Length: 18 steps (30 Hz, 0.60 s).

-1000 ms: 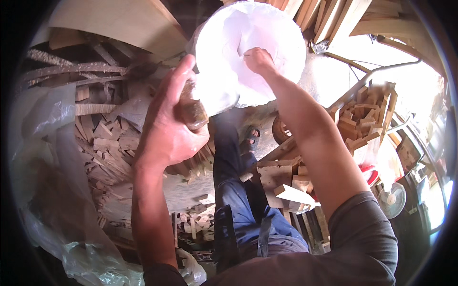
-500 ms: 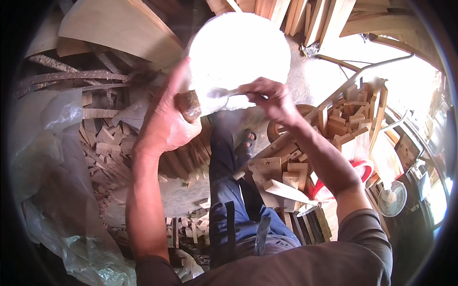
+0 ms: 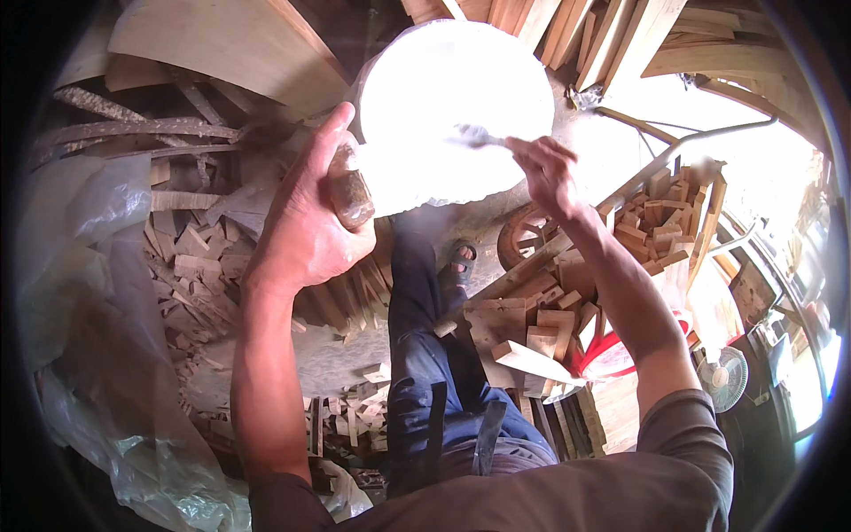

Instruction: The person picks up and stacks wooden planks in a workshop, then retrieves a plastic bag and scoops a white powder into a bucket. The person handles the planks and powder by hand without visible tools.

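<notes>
A large round thing [image 3: 456, 106], washed out to plain white by glare, is in front of me at the top. At its left edge my left hand [image 3: 306, 208] grips a stubby brown handle-like piece [image 3: 351, 188], thumb pointing up along the rim. Whether that piece is joined to the round thing I cannot tell. My right hand [image 3: 551, 173] pinches the thin handle of a small tool with a pale, flat, blurred head [image 3: 477, 136]. This head lies over the white surface, right of its middle; glare hides whether it touches.
Wood offcuts [image 3: 656, 217] are heaped at the right, beside a red-rimmed container [image 3: 612, 355] and a fan [image 3: 724, 377]. Clear plastic sheeting [image 3: 106, 293] hangs on the left above more scraps [image 3: 199, 266]. Boards [image 3: 230, 49] lean at the back. My sandalled foot [image 3: 461, 263] is below.
My right hand has moved right and slightly away from my left hand, carrying the small tool across the white surface. My left hand keeps its hold; the view has shifted slightly.
</notes>
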Available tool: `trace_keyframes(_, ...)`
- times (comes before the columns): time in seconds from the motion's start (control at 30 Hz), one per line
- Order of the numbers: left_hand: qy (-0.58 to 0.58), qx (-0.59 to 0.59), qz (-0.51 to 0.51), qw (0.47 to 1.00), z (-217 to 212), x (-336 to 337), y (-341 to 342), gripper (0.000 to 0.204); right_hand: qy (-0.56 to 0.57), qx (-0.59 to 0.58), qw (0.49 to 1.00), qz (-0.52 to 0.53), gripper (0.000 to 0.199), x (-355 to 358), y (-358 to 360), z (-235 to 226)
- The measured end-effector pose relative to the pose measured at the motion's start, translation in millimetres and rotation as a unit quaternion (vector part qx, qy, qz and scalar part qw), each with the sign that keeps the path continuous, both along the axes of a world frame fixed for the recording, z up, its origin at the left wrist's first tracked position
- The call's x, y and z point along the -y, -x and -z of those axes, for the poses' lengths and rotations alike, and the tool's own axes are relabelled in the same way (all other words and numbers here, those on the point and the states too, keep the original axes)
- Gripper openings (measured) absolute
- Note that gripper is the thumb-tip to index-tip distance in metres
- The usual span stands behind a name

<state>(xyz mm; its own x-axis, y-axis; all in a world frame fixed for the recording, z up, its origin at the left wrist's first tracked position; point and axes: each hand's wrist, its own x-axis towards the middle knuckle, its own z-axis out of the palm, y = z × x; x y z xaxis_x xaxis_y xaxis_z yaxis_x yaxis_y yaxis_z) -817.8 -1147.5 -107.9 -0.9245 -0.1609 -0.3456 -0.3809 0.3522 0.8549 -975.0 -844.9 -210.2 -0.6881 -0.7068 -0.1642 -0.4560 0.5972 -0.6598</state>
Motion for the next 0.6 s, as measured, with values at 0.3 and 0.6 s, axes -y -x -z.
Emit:
trace_keyframes(0.3,0.01,-0.039,0.003,0.999,3,-3,5,0.099,-0.344,0.018,0.939,-0.011,0.023,89,0,158)
trace_keyframes(0.6,0.006,-0.05,-0.009,0.999,6,-5,-1,0.099,-0.09,0.422,0.868,0.246,0.027,37,26,39)
